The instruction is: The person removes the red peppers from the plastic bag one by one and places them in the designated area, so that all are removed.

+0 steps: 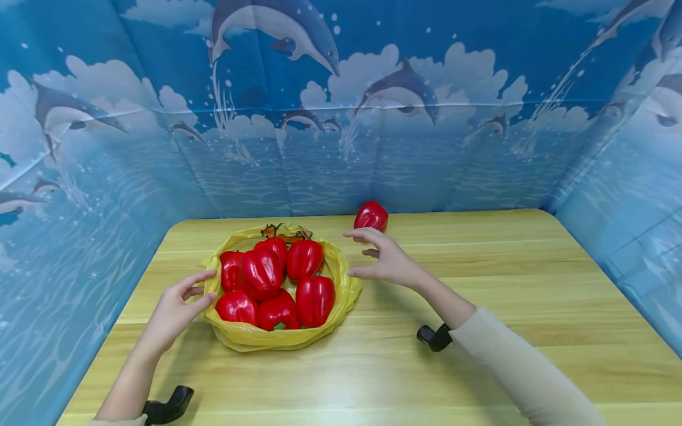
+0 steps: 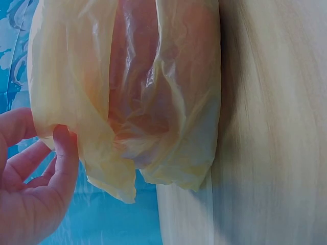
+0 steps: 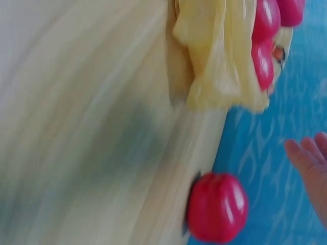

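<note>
A yellow plastic bag with its mouth folded wide holds several glossy red bell peppers. My left hand pinches the bag's left rim between thumb and fingers, as the left wrist view also shows on the thin plastic. Just right of the bag, my right hand hovers with fingers spread and holds nothing. One loose red bell pepper lies beyond it at the table's back edge. The right wrist view shows this pepper apart from the fingers.
Both hands work over a light wooden table. A blue cloth with dolphins hangs along the back and both sides, close to the table's edges. Black wrist mounts sit on both forearms.
</note>
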Demonstrator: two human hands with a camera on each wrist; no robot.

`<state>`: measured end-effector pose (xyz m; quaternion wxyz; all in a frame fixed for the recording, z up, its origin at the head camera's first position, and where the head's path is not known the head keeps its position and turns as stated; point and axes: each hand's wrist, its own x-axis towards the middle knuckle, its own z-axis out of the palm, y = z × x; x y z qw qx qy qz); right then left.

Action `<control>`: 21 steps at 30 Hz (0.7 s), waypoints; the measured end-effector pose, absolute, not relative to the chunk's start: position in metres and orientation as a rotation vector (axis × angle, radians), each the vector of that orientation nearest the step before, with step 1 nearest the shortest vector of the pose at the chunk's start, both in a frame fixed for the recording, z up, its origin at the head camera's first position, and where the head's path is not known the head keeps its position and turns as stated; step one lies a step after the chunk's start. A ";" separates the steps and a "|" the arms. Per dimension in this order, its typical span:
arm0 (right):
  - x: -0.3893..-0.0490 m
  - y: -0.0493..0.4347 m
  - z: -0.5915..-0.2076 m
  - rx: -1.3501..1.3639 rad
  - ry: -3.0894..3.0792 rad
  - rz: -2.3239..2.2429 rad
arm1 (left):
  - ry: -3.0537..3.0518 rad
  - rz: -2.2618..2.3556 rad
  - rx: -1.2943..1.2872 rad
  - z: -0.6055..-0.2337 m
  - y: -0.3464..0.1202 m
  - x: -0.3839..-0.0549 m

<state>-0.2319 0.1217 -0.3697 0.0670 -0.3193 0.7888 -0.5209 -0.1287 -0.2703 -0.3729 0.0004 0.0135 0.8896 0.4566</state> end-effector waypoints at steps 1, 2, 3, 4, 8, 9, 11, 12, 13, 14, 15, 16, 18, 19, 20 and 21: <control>-0.229 0.118 -0.369 -0.972 2.361 -1.568 | 2.793 1.434 0.041 -0.373 -0.270 -0.129; -0.226 0.115 -0.370 -0.986 2.351 -1.563 | 2.795 1.432 0.040 -0.373 -0.271 -0.129; -0.224 0.112 -0.370 -0.995 2.338 -1.559 | 2.795 1.431 0.039 -0.373 -0.271 -0.129; -0.221 0.109 -0.371 -1.004 2.325 -1.556 | 2.795 1.432 0.039 -0.372 -0.271 -0.129; -0.211 0.097 -0.375 -1.031 2.310 -1.528 | 2.796 1.431 0.040 -0.372 -0.271 -0.130; -0.209 0.095 -0.377 -1.038 2.314 -1.516 | 2.794 1.434 0.039 -0.372 -0.271 -0.130; -0.205 0.090 -0.380 -1.057 2.331 -1.483 | 2.792 1.436 0.038 -0.371 -0.270 -0.130; -0.203 0.088 -0.382 -1.065 2.342 -1.467 | 2.791 1.438 0.042 -0.371 -0.270 -0.130; -0.202 0.086 -0.384 -1.074 2.356 -1.450 | 2.789 1.439 0.042 -0.371 -0.270 -0.130; -0.201 0.084 -0.386 -1.085 2.375 -1.433 | 2.788 1.439 0.041 -0.371 -0.270 -0.130; -0.200 0.083 -0.388 -1.093 2.395 -1.419 | 2.787 1.439 0.041 -0.371 -0.270 -0.129; -0.198 0.081 -0.390 -1.100 2.420 -1.402 | 2.787 1.439 0.042 -0.371 -0.270 -0.129; -0.196 0.078 -0.394 -1.102 2.476 -1.365 | 2.786 1.439 0.047 -0.371 -0.270 -0.129; -0.194 0.077 -0.395 -1.101 2.500 -1.350 | 2.786 1.438 0.044 -0.371 -0.270 -0.129; -0.193 0.075 -0.397 -1.098 2.521 -1.339 | 2.786 1.437 0.045 -0.371 -0.270 -0.129; -0.192 0.074 -0.398 -1.091 2.533 -1.333 | 2.785 1.437 0.046 -0.371 -0.270 -0.129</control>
